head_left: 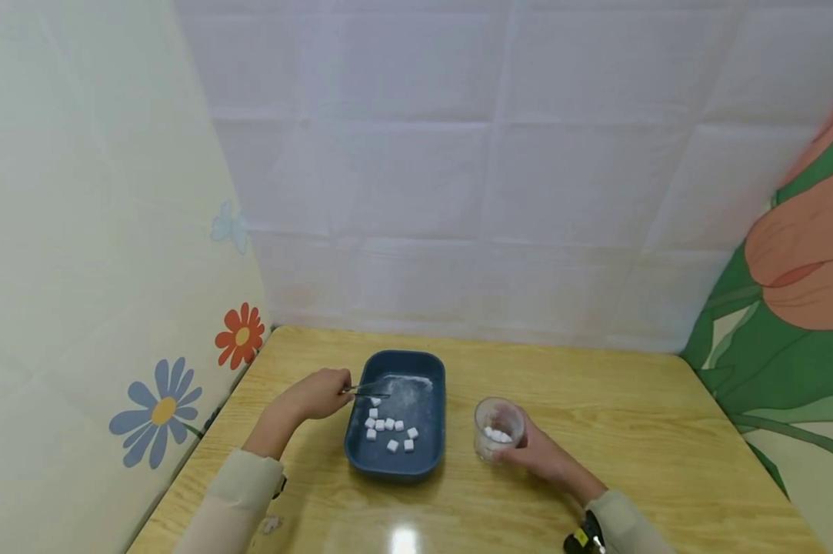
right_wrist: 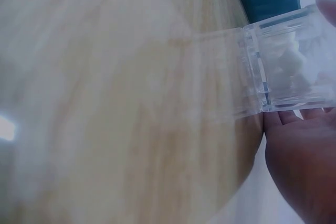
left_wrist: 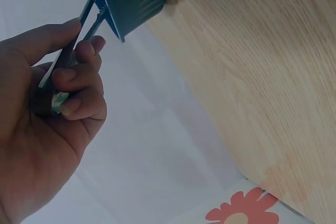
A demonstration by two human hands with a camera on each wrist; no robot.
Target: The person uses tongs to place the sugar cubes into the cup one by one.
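Left hand (head_left: 321,393) in a curled-finger pinch — right hand (head_left: 535,448) in a rounded grip.

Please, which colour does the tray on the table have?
The tray is dark blue; the head view shows it best.

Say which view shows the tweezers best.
Left wrist: the tweezers appear large there, gripped by the left hand. The head view shows them small, reaching over the blue tray; the right wrist view, not at all.

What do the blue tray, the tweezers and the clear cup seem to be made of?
The blue tray: probably matte moulded plastic, given its ribbed, evenly coloured side. The tweezers: likely smooth metal, as their thin arms show a pale shine. The clear cup: glass or hard plastic, glossy; white pieces show through its wall.
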